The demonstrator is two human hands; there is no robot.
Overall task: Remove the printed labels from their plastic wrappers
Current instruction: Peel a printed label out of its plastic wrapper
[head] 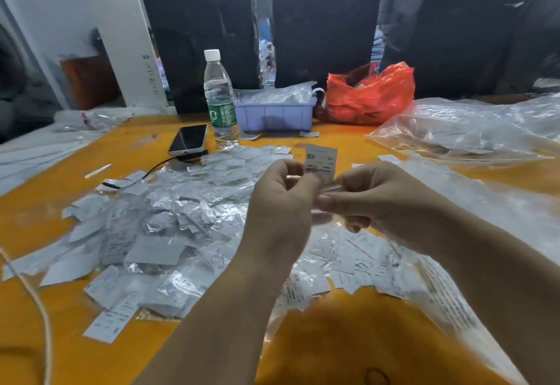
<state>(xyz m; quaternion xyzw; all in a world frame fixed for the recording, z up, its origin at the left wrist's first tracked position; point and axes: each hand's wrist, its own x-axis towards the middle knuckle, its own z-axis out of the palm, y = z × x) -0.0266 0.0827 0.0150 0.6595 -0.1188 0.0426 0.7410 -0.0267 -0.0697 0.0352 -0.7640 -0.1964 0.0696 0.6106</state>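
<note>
Here, the left hand (283, 190) and right hand (375, 195), fingers curled, together pinch a small white printed label (320, 159) standing upright in its clear plastic wrapper (325, 186), raised above scattered wrapped labels (169, 218) on the orange table (333, 339).

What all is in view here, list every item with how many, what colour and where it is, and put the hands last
table: one, orange, under everything
label pile: many, white slips and clear wrappers, mid-table
held label: one, white with print, between both hands, part out of a clear wrapper
water bottle: one, clear with green band, upright behind pile
phone: one, dark screen, left of bottle
bin: one, lilac, right of bottle
red bag: one, right of bin
clear bags: several, far right
black bundles: three, back
left hand: pinches the label
right hand: pinches the wrapper
</note>
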